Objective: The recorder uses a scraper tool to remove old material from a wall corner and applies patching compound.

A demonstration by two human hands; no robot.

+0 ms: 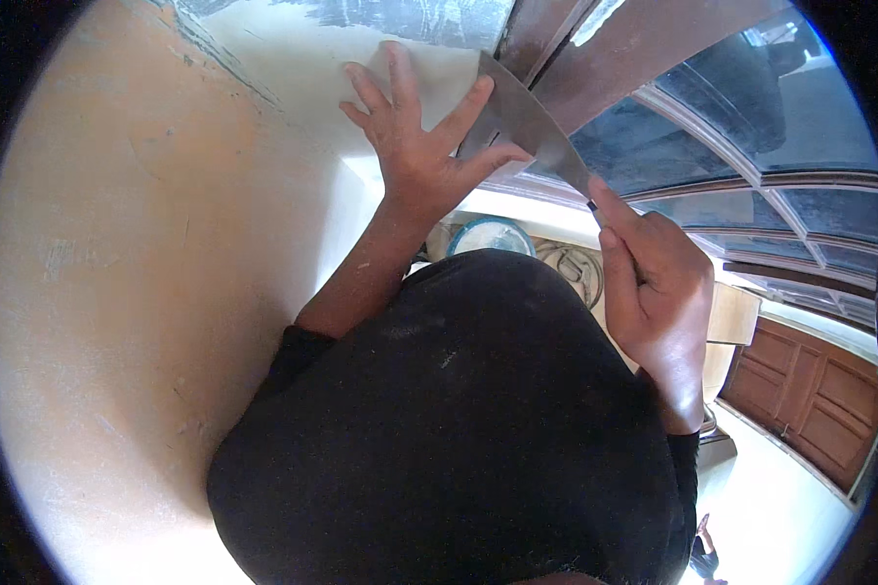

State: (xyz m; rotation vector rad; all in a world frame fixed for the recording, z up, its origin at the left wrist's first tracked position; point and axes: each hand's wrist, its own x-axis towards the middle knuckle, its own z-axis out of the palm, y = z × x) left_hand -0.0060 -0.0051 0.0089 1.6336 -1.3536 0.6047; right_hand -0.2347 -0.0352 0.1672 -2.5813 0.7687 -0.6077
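My right hand point(654, 273) is closed round the handle of a wide putty knife point(546, 127), its grey metal blade flaring up and left from my fingers. The blade's broad end lies in the corner where a pale, smeared wall point(254, 58) meets a brown window frame point(605, 58). My left hand point(419, 146) is open with fingers spread in front of the wall. Its index fingertip and thumb overlap the blade; I cannot tell how firmly they touch it. Most of the handle is hidden inside my right hand.
Window panes point(712, 127) run along the right. Below, partly behind my black-clothed body, stand a blue-rimmed bucket point(493, 232) with white matter inside and a coiled hose or cable point(578, 268). A brown panelled door point(800, 390) and another person point(704, 556) are at lower right.
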